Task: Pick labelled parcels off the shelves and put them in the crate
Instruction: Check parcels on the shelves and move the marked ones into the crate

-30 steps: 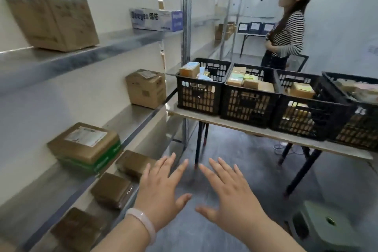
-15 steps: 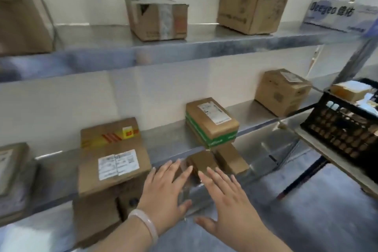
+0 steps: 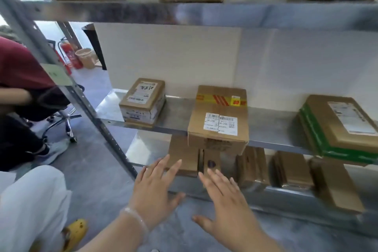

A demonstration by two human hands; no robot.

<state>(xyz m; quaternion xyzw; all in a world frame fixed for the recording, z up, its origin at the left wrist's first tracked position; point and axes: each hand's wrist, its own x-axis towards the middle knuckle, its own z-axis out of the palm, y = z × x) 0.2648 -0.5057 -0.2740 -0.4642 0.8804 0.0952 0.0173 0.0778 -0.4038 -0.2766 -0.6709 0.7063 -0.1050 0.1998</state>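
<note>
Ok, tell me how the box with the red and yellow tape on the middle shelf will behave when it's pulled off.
The box with red and yellow tape looks like stiff taped cardboard, so it should probably hold its shape in a two-handed grip. Its front edge overhangs the middle shelf, so a light tug may tip it forward. Plain cardboard likely isn't slippery. Its weight can't be told.

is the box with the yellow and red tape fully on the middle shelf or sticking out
Sticking out. The taped box overhangs the front edge of the middle shelf, its front face hanging below the edge.
</note>
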